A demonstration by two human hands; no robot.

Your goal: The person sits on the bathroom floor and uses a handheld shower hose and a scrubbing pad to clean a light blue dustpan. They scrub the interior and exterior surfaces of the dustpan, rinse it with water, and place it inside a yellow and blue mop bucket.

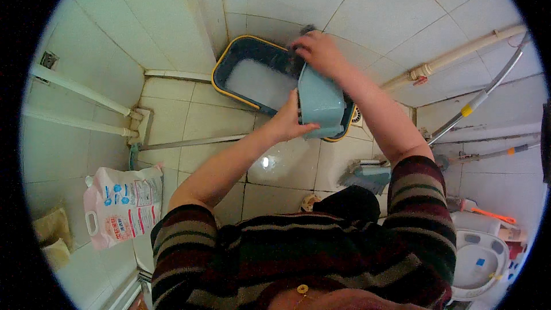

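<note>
In my left hand [286, 118] is the lower edge of a blue-grey plastic piece [323, 99], which looks like a dustpan with small dark teeth along its left edge. It is wet and tilted over the right end of a dark rectangular bucket [221, 62] with a yellow rim. Whitish, sudsy water [258, 81] lies in the bucket. My right hand [319, 54] is at the upper edge of the plastic piece, fingers curled on a dark, blurred cloth or scrubber [296, 61]. The hand and blur hide its exact shape.
A pink and white bag of washing powder [125, 206] stands at the left. White pipes [86, 90] run along the left wall. A floor drain [356, 115] is beside the bucket. A broom head [370, 174], metal poles [486, 90] and a white basin [475, 262] are at the right.
</note>
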